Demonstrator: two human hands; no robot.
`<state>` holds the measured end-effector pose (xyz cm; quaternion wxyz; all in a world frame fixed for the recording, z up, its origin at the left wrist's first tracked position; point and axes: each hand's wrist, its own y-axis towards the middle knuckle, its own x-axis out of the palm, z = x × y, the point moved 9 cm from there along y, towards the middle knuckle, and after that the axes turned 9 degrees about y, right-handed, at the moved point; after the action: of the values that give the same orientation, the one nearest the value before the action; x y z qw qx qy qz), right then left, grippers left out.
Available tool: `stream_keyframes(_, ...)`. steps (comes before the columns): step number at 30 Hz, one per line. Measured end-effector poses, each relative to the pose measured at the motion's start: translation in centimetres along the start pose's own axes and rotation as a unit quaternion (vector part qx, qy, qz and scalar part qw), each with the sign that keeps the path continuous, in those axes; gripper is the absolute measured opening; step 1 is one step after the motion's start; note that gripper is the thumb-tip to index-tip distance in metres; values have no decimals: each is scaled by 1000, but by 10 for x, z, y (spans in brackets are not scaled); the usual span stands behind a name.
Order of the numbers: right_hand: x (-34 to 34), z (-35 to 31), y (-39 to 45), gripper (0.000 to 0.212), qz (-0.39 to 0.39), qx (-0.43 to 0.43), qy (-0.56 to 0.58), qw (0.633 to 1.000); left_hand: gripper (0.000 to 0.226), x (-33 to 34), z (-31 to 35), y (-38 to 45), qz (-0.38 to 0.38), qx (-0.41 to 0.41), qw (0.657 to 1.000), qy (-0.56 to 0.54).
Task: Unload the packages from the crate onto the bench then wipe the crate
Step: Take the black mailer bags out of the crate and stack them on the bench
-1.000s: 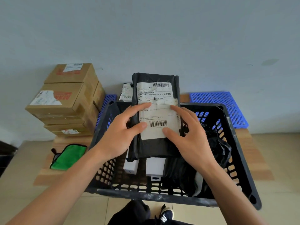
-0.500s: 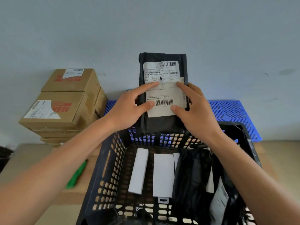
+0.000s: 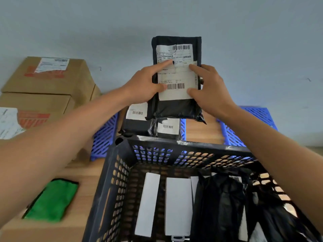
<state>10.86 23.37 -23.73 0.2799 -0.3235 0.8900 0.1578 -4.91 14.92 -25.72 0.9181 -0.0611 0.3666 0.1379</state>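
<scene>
A: Worktop (image 3: 203, 131) of pale wood carries everything here, against a grey wall (image 3: 104, 23). What sits on it?

B: Largest is the black perforated crate (image 3: 115, 180), nearest the camera. Inside lie two white boxes (image 3: 178, 205) side by side on its floor, and crumpled black bags (image 3: 225, 203) fill its right part.

A: And to the left?

B: A stack of cardboard boxes (image 3: 52, 79) with shipping labels stands against the wall. Blue plastic grids (image 3: 104, 137) lie flat on the worktop beyond the crate, one on each side.

A: Where is the package being handled?

B: The black mailer (image 3: 174, 107) with a white barcode label is held upright beyond the crate's far rim, above the worktop. The left hand (image 3: 145, 84) grips its left edge, fingers clenched on it with thumb and forefinger on the label. The right hand (image 3: 209, 89) grasps the right edge the same way.

A: Anything beneath it?

B: Two more black parcels (image 3: 138, 124) with labels lie on the worktop just past the crate, partly hidden by the mailer.

A: Smallest item?

B: A folded green cloth (image 3: 52, 201) on the worktop, left of the crate.
</scene>
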Motion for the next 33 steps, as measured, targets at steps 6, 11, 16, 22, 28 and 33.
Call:
stream_keyframes(6, 40, 49, 32, 71, -69, 45, -81, 993, 88, 46, -61, 34, -101, -53, 993, -11)
stream_keyframes(11, 84, 90, 40, 82, -206, 95, -167, 959, 90, 92, -105, 42, -168, -76, 983, 26)
stream_keyframes(16, 106, 114, 49, 86, -261, 112, -208, 936, 92, 116, -127, 51, -208, -65, 970, 110)
stream_keyframes(22, 121, 134, 51, 88, -278, 122, -210, 929, 94, 123, -142, 58, -208, -56, 966, 140)
stream_keyframes(28, 135, 152, 45, 85, -313, 142, -211, 915, 92, 146, -155, 52, -241, -51, 956, 160)
stream_keyframes(33, 139, 163, 47, 80, -328, 155, -204, 909, 88, 153, -158, 54, -263, -42, 946, 183)
